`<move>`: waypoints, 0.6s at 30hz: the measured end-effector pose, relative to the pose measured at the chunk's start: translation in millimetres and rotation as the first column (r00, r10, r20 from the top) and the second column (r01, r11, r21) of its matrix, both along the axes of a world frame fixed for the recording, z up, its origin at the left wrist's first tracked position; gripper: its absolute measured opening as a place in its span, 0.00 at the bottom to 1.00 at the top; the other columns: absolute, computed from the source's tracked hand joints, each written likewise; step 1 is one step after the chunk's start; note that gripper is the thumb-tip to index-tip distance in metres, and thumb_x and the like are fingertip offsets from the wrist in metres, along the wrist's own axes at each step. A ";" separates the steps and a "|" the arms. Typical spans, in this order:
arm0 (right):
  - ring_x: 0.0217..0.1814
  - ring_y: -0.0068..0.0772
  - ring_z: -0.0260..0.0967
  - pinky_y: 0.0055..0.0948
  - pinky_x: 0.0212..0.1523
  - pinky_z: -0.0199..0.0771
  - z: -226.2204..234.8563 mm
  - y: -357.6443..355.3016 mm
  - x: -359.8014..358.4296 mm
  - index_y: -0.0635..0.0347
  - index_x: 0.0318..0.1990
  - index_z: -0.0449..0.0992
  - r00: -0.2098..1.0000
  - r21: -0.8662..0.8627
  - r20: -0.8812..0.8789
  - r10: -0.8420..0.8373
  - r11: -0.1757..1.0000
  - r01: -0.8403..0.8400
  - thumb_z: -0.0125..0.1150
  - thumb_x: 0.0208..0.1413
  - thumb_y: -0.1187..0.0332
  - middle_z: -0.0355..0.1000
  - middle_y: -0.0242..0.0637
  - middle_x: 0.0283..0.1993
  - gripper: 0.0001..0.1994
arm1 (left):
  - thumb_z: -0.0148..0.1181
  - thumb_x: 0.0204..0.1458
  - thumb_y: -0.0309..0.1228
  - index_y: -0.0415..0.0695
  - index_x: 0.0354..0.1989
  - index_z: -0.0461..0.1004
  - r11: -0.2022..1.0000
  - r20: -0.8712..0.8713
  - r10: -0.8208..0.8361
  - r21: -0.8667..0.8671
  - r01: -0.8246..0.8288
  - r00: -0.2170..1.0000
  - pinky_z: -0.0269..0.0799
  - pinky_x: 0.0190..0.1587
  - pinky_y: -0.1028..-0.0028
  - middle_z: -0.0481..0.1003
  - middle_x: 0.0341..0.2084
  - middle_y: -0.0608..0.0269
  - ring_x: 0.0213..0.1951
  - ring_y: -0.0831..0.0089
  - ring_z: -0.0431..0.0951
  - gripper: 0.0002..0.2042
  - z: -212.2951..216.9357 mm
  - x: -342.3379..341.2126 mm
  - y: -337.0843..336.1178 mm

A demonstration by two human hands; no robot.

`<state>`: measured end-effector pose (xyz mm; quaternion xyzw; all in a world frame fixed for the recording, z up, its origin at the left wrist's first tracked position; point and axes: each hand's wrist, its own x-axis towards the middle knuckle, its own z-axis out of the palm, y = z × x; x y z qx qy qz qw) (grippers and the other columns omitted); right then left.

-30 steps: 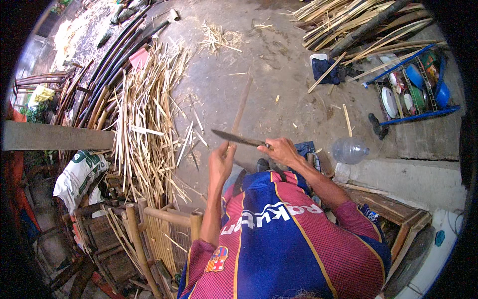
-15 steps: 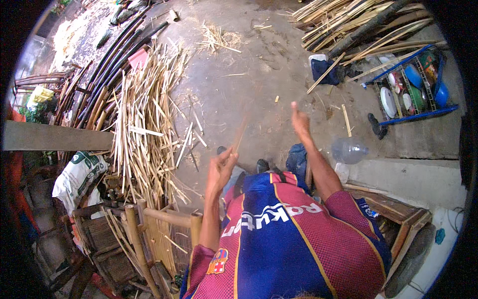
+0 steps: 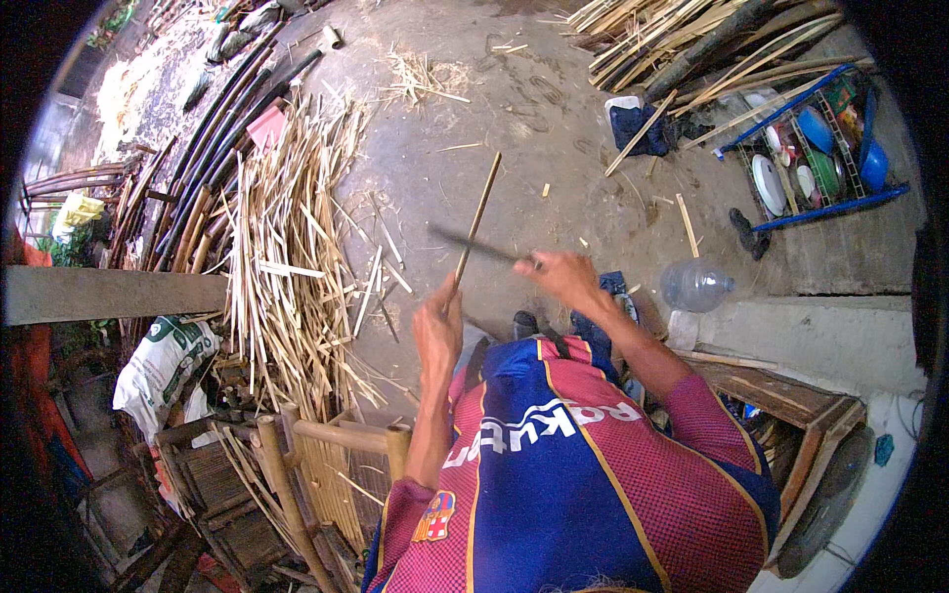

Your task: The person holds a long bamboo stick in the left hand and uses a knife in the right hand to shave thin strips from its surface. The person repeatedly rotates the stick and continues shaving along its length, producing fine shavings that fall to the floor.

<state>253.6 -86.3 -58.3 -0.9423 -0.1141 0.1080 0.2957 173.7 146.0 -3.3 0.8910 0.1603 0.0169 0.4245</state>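
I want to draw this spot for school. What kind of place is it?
Probably an outdoor yard where bamboo is worked by hand. Split bamboo strips lie heaped on the bare ground, long dark poles lie beside them, and a blue dish rack stands nearby.

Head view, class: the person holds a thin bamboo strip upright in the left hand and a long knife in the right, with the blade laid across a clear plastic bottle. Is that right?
Not quite. The knife in the right hand crosses the bamboo strip held by the left hand, not the bottle. The clear plastic bottle lies apart on the ground to the right, as the head view shows.
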 end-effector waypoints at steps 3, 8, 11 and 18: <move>0.40 0.63 0.75 0.53 0.43 0.71 -17.0 -26.2 50.2 0.67 0.33 0.80 0.934 -0.047 -0.153 -0.322 0.947 0.319 0.40 0.58 0.30 0.75 0.61 0.32 0.41 | 0.57 0.57 0.27 0.43 0.53 0.77 0.999 -0.017 -0.038 0.005 0.038 0.999 0.74 0.45 0.63 0.78 0.41 0.39 0.45 0.49 0.81 0.15 2.4 -9.6 -3.4; 0.36 0.59 0.75 0.49 0.38 0.69 -49.2 -98.2 88.2 0.72 0.27 0.77 0.831 0.024 -0.095 -0.548 0.833 0.552 0.38 0.59 0.30 0.72 0.62 0.27 0.44 | 0.60 0.55 0.29 0.41 0.54 0.76 0.979 -0.103 0.014 -0.203 -0.035 0.995 0.74 0.46 0.67 0.80 0.39 0.43 0.41 0.64 0.82 0.17 -10.0 -30.6 10.6; 0.43 0.52 0.76 0.43 0.45 0.72 -16.6 -93.2 78.5 0.68 0.36 0.79 0.888 0.085 -0.182 -0.422 0.893 0.442 0.50 0.58 0.35 0.77 0.57 0.36 0.35 | 0.64 0.53 0.34 0.41 0.53 0.77 0.974 -0.250 0.007 -0.219 -0.064 0.968 0.74 0.40 0.68 0.82 0.34 0.46 0.36 0.71 0.81 0.19 -24.7 -31.9 20.7; 0.46 0.44 0.75 0.37 0.48 0.72 -13.9 -11.5 54.9 0.66 0.44 0.77 0.992 0.492 0.092 -0.088 0.870 0.032 0.62 0.56 0.44 0.78 0.47 0.41 0.27 | 0.66 0.51 0.36 0.44 0.54 0.77 0.958 -0.133 -0.285 -0.006 0.286 0.949 0.73 0.33 0.67 0.80 0.28 0.47 0.28 0.65 0.80 0.21 -13.7 -8.2 24.9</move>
